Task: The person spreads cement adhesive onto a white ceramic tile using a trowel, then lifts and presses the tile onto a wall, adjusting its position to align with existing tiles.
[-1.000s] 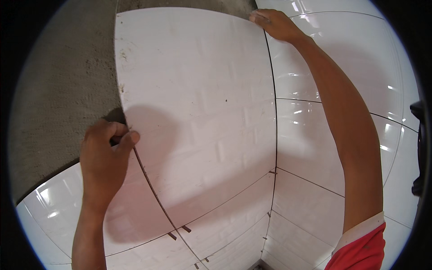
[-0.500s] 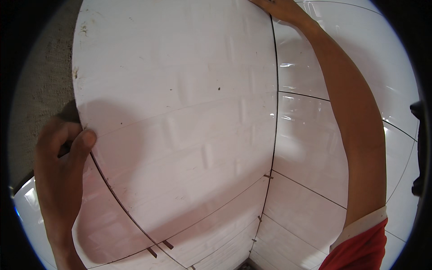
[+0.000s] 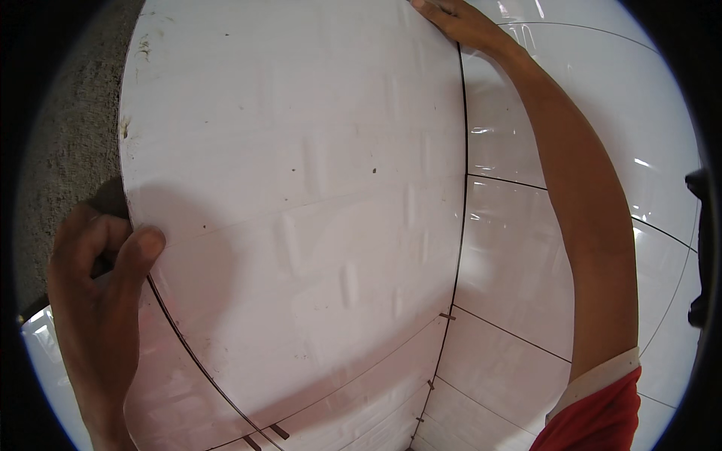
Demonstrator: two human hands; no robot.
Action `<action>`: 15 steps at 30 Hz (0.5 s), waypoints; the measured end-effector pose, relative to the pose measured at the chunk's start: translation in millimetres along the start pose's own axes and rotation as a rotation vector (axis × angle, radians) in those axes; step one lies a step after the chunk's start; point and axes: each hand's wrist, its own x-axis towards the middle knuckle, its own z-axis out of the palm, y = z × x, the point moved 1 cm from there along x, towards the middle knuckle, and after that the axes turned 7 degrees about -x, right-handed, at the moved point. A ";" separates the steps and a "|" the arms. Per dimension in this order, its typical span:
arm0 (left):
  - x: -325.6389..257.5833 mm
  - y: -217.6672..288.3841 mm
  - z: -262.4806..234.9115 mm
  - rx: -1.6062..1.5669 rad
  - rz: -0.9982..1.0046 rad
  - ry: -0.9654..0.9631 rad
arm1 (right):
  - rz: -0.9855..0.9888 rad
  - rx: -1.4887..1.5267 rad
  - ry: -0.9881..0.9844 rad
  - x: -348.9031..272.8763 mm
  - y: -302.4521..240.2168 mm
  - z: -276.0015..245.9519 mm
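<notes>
A large white wall tile with a brick-like relief stands upright in front of me, its face dotted with small dark specks. My left hand is closed on its left edge, thumb on the face and curled fingers at the side, partly behind it. At the top right corner my right hand lies against the tile with its fingers stretched out, cut off in part by the upper border. Thin brown spacers stick out of the joint below the tile, and another spacer sits at the corner joint.
White glossy tiles with dark joints cover the adjoining wall on the right. Bare grey rough wall shows left of the tile. Below lie lower rows of white tiles.
The view has shifted slightly upward, so the tile and joints sit lower in the picture. Both hands keep their places on the tile.
</notes>
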 end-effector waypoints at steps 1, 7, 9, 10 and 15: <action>-0.2 0.1 0.1 -0.031 -0.029 -0.004 | 0.030 0.053 -0.082 2.6 2.9 3.4; -1.8 2.2 0.9 0.067 -0.030 -0.011 | 0.092 0.172 -0.148 3.6 15.1 16.3; -0.7 2.2 3.4 0.099 0.048 0.048 | 0.054 0.097 -0.010 1.9 15.1 19.0; -0.8 1.3 4.2 0.130 0.055 0.065 | 0.047 0.108 -0.021 1.4 15.2 19.5; -5.4 0.4 4.5 0.130 0.026 0.082 | 0.081 0.228 -0.111 3.5 15.0 19.2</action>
